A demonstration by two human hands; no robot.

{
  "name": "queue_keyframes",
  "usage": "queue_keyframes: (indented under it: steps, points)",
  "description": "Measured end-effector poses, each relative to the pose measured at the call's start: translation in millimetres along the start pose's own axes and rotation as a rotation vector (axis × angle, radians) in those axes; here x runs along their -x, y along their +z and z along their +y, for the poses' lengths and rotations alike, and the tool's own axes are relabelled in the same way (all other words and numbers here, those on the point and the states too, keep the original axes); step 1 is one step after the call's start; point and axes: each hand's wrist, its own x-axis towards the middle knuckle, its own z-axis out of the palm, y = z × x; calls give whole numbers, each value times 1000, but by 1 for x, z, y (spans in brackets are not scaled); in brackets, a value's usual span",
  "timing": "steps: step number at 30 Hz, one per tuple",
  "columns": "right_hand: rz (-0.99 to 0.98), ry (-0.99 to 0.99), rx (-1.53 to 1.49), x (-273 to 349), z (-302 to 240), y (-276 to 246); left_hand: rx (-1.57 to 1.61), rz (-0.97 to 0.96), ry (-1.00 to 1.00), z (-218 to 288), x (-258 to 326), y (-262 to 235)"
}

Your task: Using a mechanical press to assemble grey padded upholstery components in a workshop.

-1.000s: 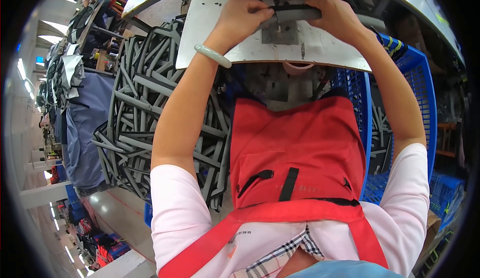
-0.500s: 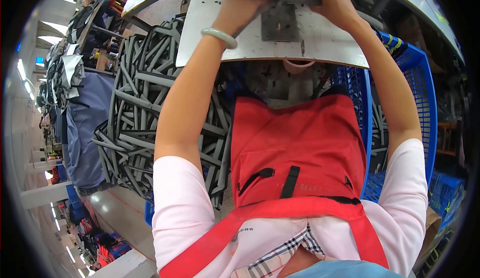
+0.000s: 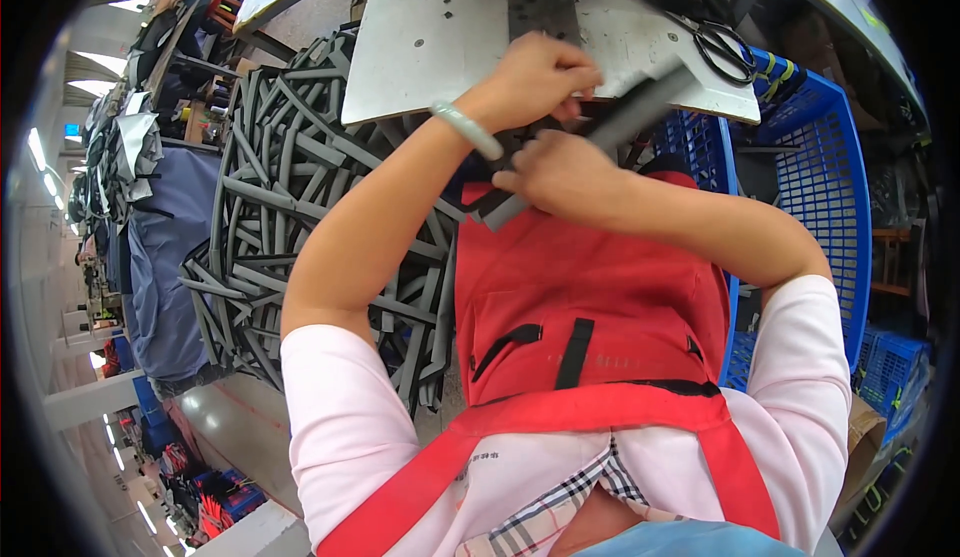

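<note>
A long grey strip with black edging slants across the front of the white table, its upper part smeared by motion. Around its lower part my right hand is closed, above the lap of my red apron. The strip's lower end pokes out beside that hand. My left hand, with a pale bangle at its wrist, hovers just above the right one at the table's front edge. Its fingers are curled and slightly blurred; what they hold, if anything, does not show.
On the white table lie dark scraps, and black-handled scissors rest at its right. A dark metal plate is set into the top. Many grey strips are heaped at my left. A blue basket stands at my right.
Both hands have come back from the far part of the table to its front edge, closer together. The strip is now slanted in front of me; the scissors have come into sight.
</note>
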Motion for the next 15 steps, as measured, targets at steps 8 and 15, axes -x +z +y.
queue_keyframes:
  steps: [8, 15]
  points:
    - [228, 310, -171, 58, 80, -70, -93, -68, -120, -3, 60, -52]
    - [310, 427, -185, 68, 103, -109, -195, 88, 75, 29, 37, -57]
